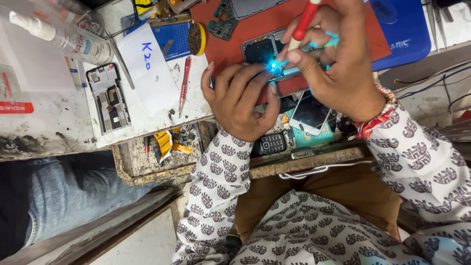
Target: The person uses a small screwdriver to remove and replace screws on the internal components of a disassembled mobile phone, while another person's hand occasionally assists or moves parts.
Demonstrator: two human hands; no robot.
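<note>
Two hands (240, 100) (338, 64) – two red screwdrivers (304, 22) (184, 81) – one spray bottle (68, 37) – one keypad phone (269, 144) – one green circuit board (223, 20).

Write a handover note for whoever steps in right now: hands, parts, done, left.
Left hand: steadies the opened phone on the red mat, fingertips by the blue glow.
Right hand: holds the red-handled tool, tip at the lit spot.
Nearby: circuit board at the mat's top edge, red pen-like tool and phone frame on the white bench, keypad phone in the tray below.
Done: phone open, board out.
Left: work at the lit spot; phone not closed.
</note>
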